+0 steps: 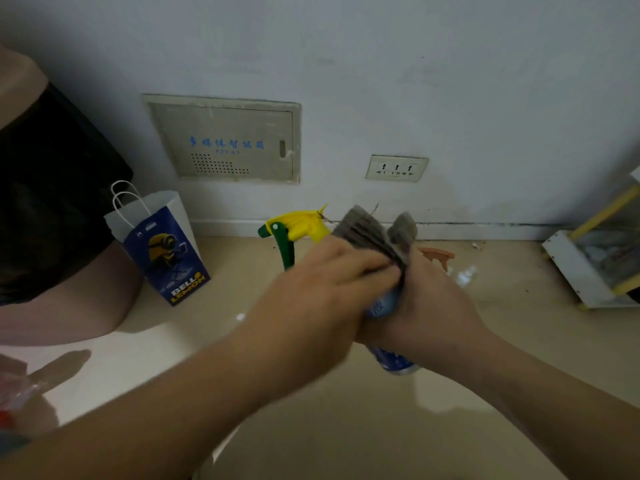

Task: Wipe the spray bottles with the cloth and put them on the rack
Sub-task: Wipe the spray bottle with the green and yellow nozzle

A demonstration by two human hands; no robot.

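Head view, near to far. Two bare forearms enter from the lower corners and meet at mid-frame over the glossy beige floor [381, 431].

The left hand [332, 282], blurred with motion, has its fingers curled down onto a folded grey cloth [370, 233] and presses it against the bottle's shoulder. The right hand [436, 303] is wrapped round the body of the blue plastic spray bottle [382, 306]. The bottle is held off the floor between the two palms. Whether the right hand also pins the cloth's lower edge cannot be told.

The bottle's long axis is tilted. Its base points toward the lower centre of the frame, and its yellow-and-green trigger head [301, 225] points up and left, past the left knuckles.

Just behind the right hand, a salmon-coloured trigger head [436, 253] of a second bottle shows low by the floor, its body mostly hidden.

The white-and-yellow rack [571, 268] stands at the right edge of the frame near the wall, well apart from the hands. It lies on the right hand's side, opposite to the way the trigger head points. Wiping appears to be in progress. The later placement is therefore likely a rightward carry by the right hand, with the bottle brought upright.

Farther left stand a blue-and-white paper bag [166, 251] and, on the wall, a grey panel [225, 140] and a socket [396, 168].
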